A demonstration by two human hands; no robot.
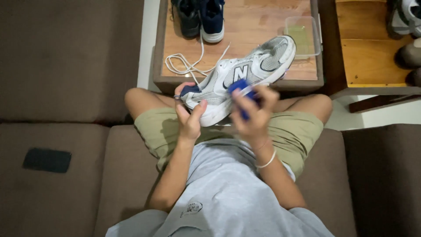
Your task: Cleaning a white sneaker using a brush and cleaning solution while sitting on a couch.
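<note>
While held: one sneaker [245, 74], two hands [219, 116].

Dim, soft indoor light, brightest on the wooden worktop [263, 26], dark brown sofa [66, 66] murky, faint shadows on the lap, right hand [254, 112] motion-blurred, mild grain

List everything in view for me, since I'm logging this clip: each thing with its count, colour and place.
Sneaker: one, white and grey, held over the lap.
Brush: one, blue, blurred, against the sneaker's side.
Laces: one loose bundle, white, on the wooden table.
Dark shoes: two, navy, at the table's far edge.
Plastic container: one, clear, table's right side.
Phone: one, black, on the brown sofa.
Left hand: grips the sneaker's heel.
Right hand: holds the brush.
</note>
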